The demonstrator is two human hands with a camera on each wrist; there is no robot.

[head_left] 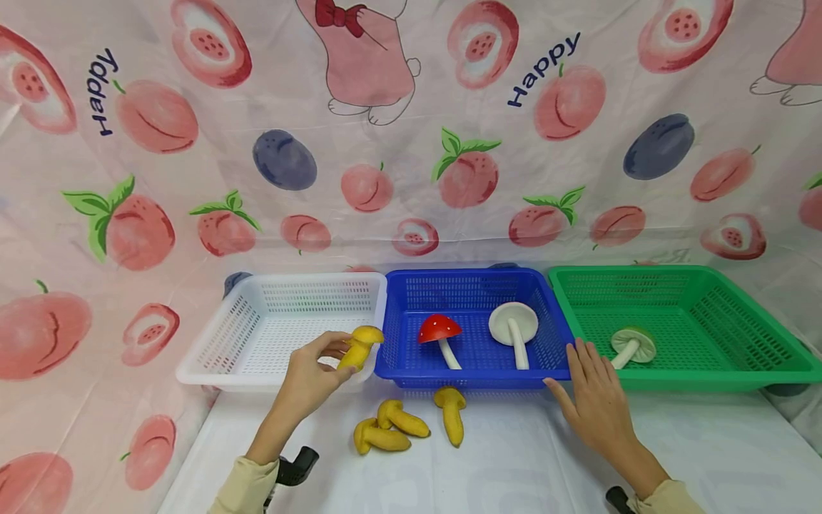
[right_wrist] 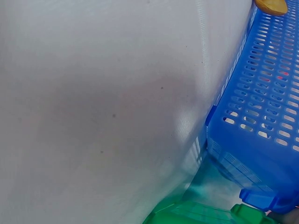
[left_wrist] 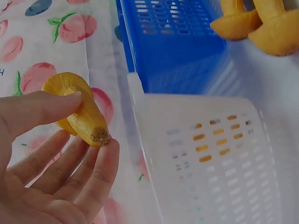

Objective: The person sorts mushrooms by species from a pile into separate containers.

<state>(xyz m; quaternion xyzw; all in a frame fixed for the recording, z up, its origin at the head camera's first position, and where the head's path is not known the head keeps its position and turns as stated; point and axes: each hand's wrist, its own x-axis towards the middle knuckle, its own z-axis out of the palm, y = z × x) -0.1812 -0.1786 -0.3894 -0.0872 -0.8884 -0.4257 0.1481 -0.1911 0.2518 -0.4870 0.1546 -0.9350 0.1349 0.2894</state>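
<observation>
In the head view my left hand [head_left: 305,382] pinches a yellow toy mushroom [head_left: 363,343] at the right front corner of the white basket [head_left: 282,382]. The left wrist view shows thumb and fingers around its stem, cap turned away. My right hand [head_left: 599,408] lies with straight fingers, fingertips at the adjoining rims of the blue basket [head_left: 478,378] and green basket [head_left: 719,378]. Inside the blue one are a red spotted mushroom [head_left: 439,330] and a white-capped mushroom [head_left: 514,325]. A greenish mushroom [head_left: 633,346] lies in the green basket, its stem end hidden by my fingers.
In front of the blue basket a yellow mushroom [head_left: 452,414] lies on the white table [head_left: 501,464]. Two more yellow mushrooms [head_left: 385,437] lie close together to its left. Behind the row of baskets hangs a fruit-patterned cloth [head_left: 398,150].
</observation>
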